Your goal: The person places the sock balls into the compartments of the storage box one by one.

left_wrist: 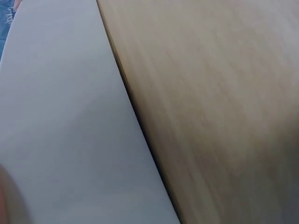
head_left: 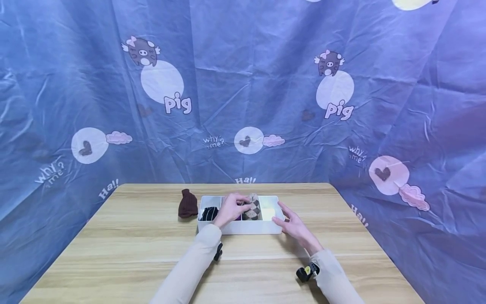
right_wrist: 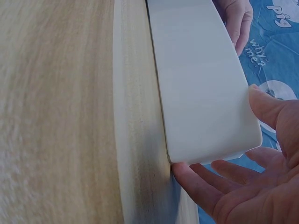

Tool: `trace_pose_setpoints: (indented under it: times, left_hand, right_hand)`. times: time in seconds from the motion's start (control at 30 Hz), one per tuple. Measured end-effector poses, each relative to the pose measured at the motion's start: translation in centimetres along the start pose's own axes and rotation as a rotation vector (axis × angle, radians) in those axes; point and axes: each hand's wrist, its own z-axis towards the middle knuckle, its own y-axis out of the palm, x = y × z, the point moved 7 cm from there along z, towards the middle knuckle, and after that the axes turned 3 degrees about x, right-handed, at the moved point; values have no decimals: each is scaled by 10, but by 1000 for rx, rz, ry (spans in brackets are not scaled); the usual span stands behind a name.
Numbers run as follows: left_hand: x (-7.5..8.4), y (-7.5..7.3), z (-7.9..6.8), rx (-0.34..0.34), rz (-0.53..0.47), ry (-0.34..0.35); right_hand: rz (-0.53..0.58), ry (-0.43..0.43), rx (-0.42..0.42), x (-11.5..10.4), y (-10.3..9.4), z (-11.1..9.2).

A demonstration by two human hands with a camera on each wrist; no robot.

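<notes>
A white divided box point(head_left: 243, 228) stands on the table, its long side toward me. My left hand point(head_left: 229, 210) reaches over its front wall, thumb and fingertips pinching a grey-brown argyle sock point(head_left: 253, 210) in a middle compartment. Under that hand, a bit of purple cloth point(head_left: 238, 218) shows in the compartment beside it. My right hand point(head_left: 295, 228) holds the box's right end. In the right wrist view, the thumb rests at the box's upper rim and the fingers spread along its end wall. Only the box's white side point(left_wrist: 84, 116) and table fill most of the left wrist view.
Black cloth with white stripes point(head_left: 209, 214) lies in the box's left compartment. Something pale point(head_left: 268, 213) shows in the right one. Left of the box lies a dark brown ribbed knit piece point(head_left: 187, 204). A blue printed curtain point(head_left: 243, 84) hangs behind the wooden table point(head_left: 152, 253).
</notes>
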Motion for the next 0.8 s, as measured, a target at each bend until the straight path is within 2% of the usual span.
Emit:
trace_pose_setpoints:
  times: [0.13, 0.3, 0.6, 0.8]
  left_hand:
    - [0, 3, 1, -20, 75, 13]
    - [-1, 5, 1, -32, 107, 20]
    - [0, 0, 1, 15, 18, -4]
    - [1, -6, -4, 102, -104, 26]
  right_hand:
    - [-3, -1, -3, 0, 0, 1]
    - [-7, 5, -3, 2, 0, 3]
    - [-26, 10, 0, -1, -2, 2]
    - [-14, 8, -3, -1, 0, -2]
